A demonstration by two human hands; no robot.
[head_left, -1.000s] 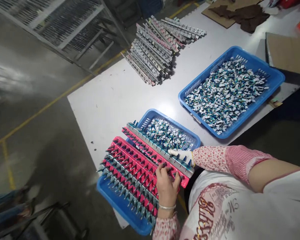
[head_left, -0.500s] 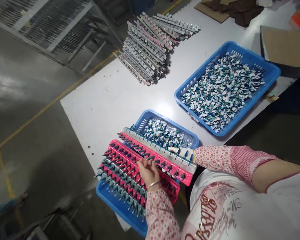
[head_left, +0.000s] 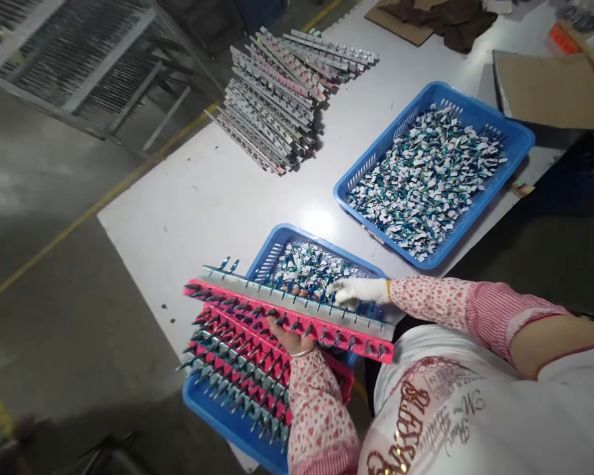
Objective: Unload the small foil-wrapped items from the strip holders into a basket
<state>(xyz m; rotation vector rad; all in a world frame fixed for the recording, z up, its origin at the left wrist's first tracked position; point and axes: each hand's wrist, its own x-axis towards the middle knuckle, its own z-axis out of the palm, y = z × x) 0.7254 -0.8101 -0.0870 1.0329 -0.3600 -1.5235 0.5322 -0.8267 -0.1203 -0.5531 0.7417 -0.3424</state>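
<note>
My left hand [head_left: 290,338], bare with a bracelet, is closed around a long pink-and-grey angled strip [head_left: 277,297]. Its thumb lies on the pink side and fingertips show past the far edge. Small dark and blue-green pointed pieces stand along this strip. My right hand [head_left: 359,291], in a white glove, has its fingers bent together at the strip's far edge, among the blue pieces; what they pinch cannot be made out. Behind the strip is a small blue basket [head_left: 382,272] holding similar pieces with white tabs. Several more loaded pink and grey strips [head_left: 242,343] lie under my left hand.
Those strips rest over another blue basket [head_left: 222,412] at the table corner. A large blue basket [head_left: 522,142] full of white-tabbed pieces stands to the right on the white table [head_left: 178,204]. Metal strips [head_left: 277,105] are piled at the back, near a cardboard box [head_left: 549,89].
My left hand now grips the pink-and-grey strip, which has lifted and shifted left, off the other strips. My right hand has moved from under the strip's edge to above it, fingers curled.
</note>
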